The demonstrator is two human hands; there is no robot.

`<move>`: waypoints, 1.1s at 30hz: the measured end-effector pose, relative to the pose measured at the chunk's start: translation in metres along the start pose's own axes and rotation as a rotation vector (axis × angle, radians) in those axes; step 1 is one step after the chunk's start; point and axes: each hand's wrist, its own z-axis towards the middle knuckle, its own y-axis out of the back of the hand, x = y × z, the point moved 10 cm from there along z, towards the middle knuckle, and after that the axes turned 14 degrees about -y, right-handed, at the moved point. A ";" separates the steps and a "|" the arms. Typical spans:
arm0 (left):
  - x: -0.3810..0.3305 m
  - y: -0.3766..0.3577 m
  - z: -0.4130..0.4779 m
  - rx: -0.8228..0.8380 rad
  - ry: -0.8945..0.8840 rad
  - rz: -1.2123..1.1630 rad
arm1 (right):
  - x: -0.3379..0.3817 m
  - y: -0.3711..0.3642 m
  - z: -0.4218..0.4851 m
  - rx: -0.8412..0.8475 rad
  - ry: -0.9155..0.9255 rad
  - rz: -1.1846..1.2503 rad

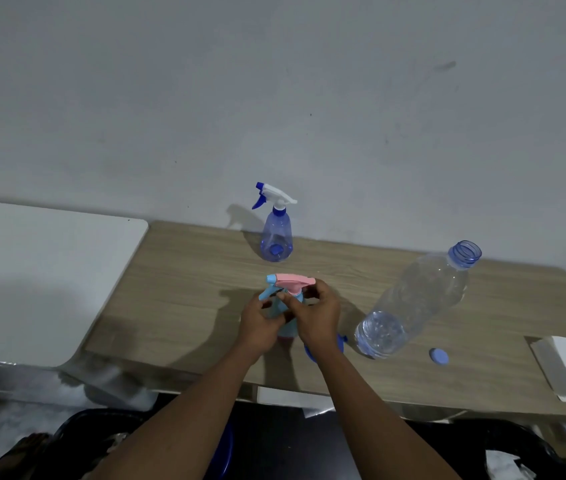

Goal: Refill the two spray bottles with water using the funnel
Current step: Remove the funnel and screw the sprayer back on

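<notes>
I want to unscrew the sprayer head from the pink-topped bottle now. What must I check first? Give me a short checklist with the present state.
1. Left hand holds the pink-topped spray bottle steady: ok.
2. Right hand grips at its collar: ok.
3. Head already loose: cannot tell.
4. Water bottle open, cap lying on the table: ok.
5. Funnel close by: ok, though mostly hidden behind the right wrist.
6. Blue spray bottle opened: not ok, head still on.
</notes>
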 end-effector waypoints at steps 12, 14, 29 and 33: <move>0.001 -0.003 0.003 0.026 -0.049 -0.018 | -0.014 0.003 -0.002 0.073 0.009 -0.013; -0.002 -0.003 0.004 0.028 -0.070 -0.021 | -0.018 0.005 0.000 0.092 -0.012 0.009; -0.001 0.000 0.003 0.004 -0.054 0.058 | -0.006 -0.002 -0.003 0.155 0.075 -0.088; 0.002 0.001 0.004 0.006 -0.045 0.090 | -0.018 0.007 -0.003 0.086 -0.006 0.009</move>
